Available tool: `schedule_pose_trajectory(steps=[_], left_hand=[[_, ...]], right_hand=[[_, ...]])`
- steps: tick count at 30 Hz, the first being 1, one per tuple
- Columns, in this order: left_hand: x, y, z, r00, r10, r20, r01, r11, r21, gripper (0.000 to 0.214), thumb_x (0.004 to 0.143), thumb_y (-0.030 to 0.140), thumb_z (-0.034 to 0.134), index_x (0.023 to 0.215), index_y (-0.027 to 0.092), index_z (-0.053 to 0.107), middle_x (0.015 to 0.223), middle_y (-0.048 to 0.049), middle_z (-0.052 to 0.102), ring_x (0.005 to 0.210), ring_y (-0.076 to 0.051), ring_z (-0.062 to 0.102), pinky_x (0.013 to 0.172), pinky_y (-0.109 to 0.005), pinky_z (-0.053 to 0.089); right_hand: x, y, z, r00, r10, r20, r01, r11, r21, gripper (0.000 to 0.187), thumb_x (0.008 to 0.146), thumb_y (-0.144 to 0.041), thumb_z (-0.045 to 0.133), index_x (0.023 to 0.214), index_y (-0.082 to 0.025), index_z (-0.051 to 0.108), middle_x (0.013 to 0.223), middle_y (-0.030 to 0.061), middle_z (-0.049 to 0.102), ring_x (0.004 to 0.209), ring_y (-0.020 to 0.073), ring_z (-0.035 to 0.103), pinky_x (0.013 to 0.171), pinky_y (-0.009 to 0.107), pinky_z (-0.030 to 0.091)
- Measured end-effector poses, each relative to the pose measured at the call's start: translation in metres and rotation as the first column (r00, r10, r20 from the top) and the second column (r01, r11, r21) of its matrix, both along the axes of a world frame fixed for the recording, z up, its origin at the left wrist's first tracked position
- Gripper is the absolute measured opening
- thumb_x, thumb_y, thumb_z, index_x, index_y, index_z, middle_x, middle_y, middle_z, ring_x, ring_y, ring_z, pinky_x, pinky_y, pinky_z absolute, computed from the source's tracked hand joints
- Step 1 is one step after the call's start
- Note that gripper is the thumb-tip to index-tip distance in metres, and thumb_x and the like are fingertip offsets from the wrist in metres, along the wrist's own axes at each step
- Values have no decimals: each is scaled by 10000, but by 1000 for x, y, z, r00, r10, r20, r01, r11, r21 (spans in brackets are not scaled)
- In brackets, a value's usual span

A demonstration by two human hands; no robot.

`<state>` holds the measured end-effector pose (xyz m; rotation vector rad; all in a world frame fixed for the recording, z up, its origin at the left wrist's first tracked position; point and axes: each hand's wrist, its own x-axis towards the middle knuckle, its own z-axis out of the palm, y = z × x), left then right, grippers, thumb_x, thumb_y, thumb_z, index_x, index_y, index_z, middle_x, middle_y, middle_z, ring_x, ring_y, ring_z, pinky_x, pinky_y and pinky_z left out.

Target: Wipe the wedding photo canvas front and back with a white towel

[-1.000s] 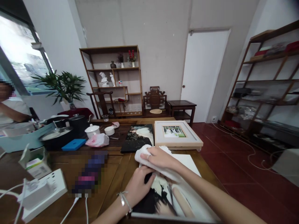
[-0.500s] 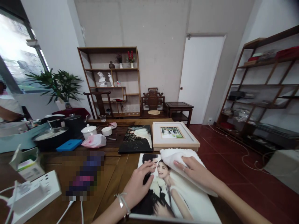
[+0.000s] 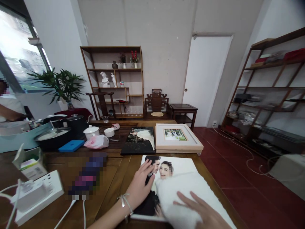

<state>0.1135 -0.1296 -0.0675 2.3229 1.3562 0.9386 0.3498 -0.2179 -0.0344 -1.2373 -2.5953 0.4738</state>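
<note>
A photo panel (image 3: 183, 163) showing a couple lies flat on the table before me. My left hand (image 3: 141, 181) rests on its left side, fingers stretched out. On the lower right part of the panel, my right hand (image 3: 197, 206) holds a white cloth (image 3: 173, 190) down against the surface, fingers spread over it and slightly blurred. The cloth covers much of the picture's lower right. Behind the panel are a dark picture panel (image 3: 135, 143) and a light wooden frame (image 3: 159, 145) with a small photo.
On the wooden table (image 3: 111, 187), a white power strip (image 3: 53, 187), an opened small box (image 3: 33, 167), a blue box (image 3: 71, 145) and a pinkish plastic bag (image 3: 97, 142) stand to the left. Dark pots (image 3: 52, 140) are farther back. A person's arm (image 3: 9, 111) shows at far left.
My right hand and the cloth have moved from the panel's upper right edge down towards me, covering the lower picture. My left hand stays nearly in place.
</note>
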Motion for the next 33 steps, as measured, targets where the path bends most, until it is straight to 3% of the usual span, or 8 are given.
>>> schedule_pose_trajectory(steps=[4, 10, 14, 18, 23, 25, 28, 33], left_hand=[[-1, -1, 4, 1000, 1, -25, -2, 1000, -23, 363, 848, 261, 435, 1188, 180, 535, 1329, -105, 454, 1266, -229, 360, 1031, -448, 306], [-1, -1, 5, 1000, 0, -13, 0, 1000, -21, 345, 848, 266, 440, 1169, 204, 551, 1336, -93, 447, 1265, -232, 362, 1027, -445, 315], [0, -1, 3, 1000, 11, -17, -11, 1000, -16, 353, 844, 258, 440, 1176, 193, 541, 1335, -101, 447, 1260, -235, 369, 1027, -444, 315], [0, -1, 2, 1000, 9, -16, -9, 1000, -11, 351, 846, 252, 440, 1176, 181, 536, 1338, -106, 442, 1260, -239, 368, 1026, -449, 316], [0, 0, 1, 1000, -1, -27, 0, 1000, -7, 348, 852, 245, 423, 1172, 159, 529, 1336, -111, 441, 1269, -225, 354, 1040, -430, 302], [-1, 0, 1, 999, -1, -33, 1, 1000, -14, 353, 857, 253, 416, 1175, 146, 526, 1340, -118, 435, 1271, -225, 352, 1043, -425, 299], [-2, 0, 2, 999, -3, -35, 2, 1000, -16, 352, 858, 254, 417, 1180, 159, 522, 1342, -108, 434, 1266, -223, 359, 1040, -428, 305], [-2, 1, 3, 999, -5, -35, 4, 1000, -11, 342, 857, 255, 424, 1172, 177, 531, 1340, -98, 439, 1262, -224, 367, 1037, -429, 308]], right_hand=[[8, 26, 9, 984, -179, 9, 177, 977, 122, 290, 863, -398, 420, 828, -202, 632, 1364, 89, 391, 1232, 310, 360, 976, 454, 347], [23, 77, 4, 929, -361, -78, 368, 922, 118, 392, 889, -473, 330, 728, -192, 551, 1003, 147, 636, 1179, 307, 423, 880, 422, 409], [20, 64, -1, 949, -306, -79, 316, 932, 179, 356, 885, -434, 363, 728, -185, 562, 1331, 123, 437, 1257, 300, 314, 984, 468, 314], [10, 27, -5, 983, -182, 6, 176, 958, 225, 235, 849, -324, 447, 738, -188, 603, 1358, 96, 400, 1250, 291, 335, 1016, 488, 278], [-5, 1, -5, 999, 53, 5, -53, 999, 2, 246, 773, -180, 507, 956, -255, 654, 1266, 26, 511, 1149, 248, 481, 972, 381, 382], [-8, -4, 4, 999, 2, -37, -5, 996, -86, 307, 773, -168, 503, 1034, -266, 631, 1233, 13, 548, 1122, 239, 506, 923, 334, 426], [-7, -1, 23, 990, -97, -102, 85, 990, -110, 174, 810, -253, 509, 893, -224, 659, 1230, 43, 553, 1116, 246, 494, 919, 327, 405], [7, 41, 26, 944, -264, -197, 243, 962, -125, 377, 841, -524, 414, 759, -197, 582, 908, 65, 594, 865, 212, 544, 823, 347, 417]])
